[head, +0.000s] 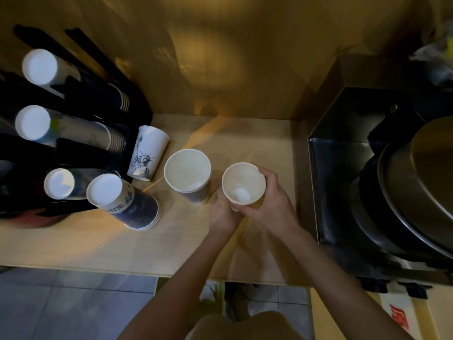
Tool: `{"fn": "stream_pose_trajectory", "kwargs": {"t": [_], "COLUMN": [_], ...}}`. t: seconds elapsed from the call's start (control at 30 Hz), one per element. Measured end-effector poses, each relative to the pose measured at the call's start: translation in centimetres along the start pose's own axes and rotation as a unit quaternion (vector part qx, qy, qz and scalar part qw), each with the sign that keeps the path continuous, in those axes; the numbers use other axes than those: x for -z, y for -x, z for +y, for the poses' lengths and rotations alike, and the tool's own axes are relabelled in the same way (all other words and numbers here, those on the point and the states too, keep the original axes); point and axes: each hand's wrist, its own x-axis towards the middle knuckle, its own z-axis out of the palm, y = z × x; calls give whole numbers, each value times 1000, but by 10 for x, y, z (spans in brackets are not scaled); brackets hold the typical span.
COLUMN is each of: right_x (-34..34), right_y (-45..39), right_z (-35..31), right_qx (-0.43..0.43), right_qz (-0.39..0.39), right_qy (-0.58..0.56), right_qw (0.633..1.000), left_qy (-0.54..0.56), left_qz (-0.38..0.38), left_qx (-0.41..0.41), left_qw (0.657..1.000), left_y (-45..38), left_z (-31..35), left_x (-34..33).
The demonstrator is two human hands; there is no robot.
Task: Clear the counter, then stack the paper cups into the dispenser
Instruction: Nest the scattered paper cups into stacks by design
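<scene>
An upright paper cup [242, 184] stands right of centre on the wooden counter [98, 241], with both my hands around it. My right hand [267, 204] wraps its right side and my left hand [224, 212] grips its lower left. To its left stands a larger upright dark-sided cup [187, 171]. An upside-down white cup with a statue print [147, 153] stands by the black cup dispenser [73, 148]. An upside-down dark blue cup stack [127, 200] leans at the dispenser's front. The dispenser holds three rows of stacked cups [71, 130].
A black metal box [343, 168] holding large round steel pans [416, 192] fills the right side, close to my right hand. A wooden back wall [220, 57] closes the counter behind. The counter's front edge runs above a tiled floor [73, 303].
</scene>
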Motion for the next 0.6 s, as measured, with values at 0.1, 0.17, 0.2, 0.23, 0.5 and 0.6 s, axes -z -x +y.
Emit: {"fn": "stream_pose_trajectory", "kwargs": {"t": [0.1,0.17,0.2,0.23,0.5,0.6], "right_x": [0,1,2,4,22,23], "right_y": [0,-2,-2,-2,-16,-29], "right_z": [3,5,6,7,-24,-54], "right_qx": [-7,1,2,-3,35,97], "right_qz": [-8,-24,-35,-47,-21,-37], "right_qy": [-23,-24,-30,-40,-64,-38], "right_qw": [1000,999,999,998,997,994], "left_qy": [-26,-41,-57,-73,-45,-41], "left_qz": [-69,-102,-118,-132,-110,-41], "left_qx": [15,19,19,17,0,-3], "left_qw": [997,994,991,988,993,998], "left_y": [4,9,12,15,33,27], "left_z": [0,4,7,11,61,68], "left_x": [16,30,39,48,145,179]}}
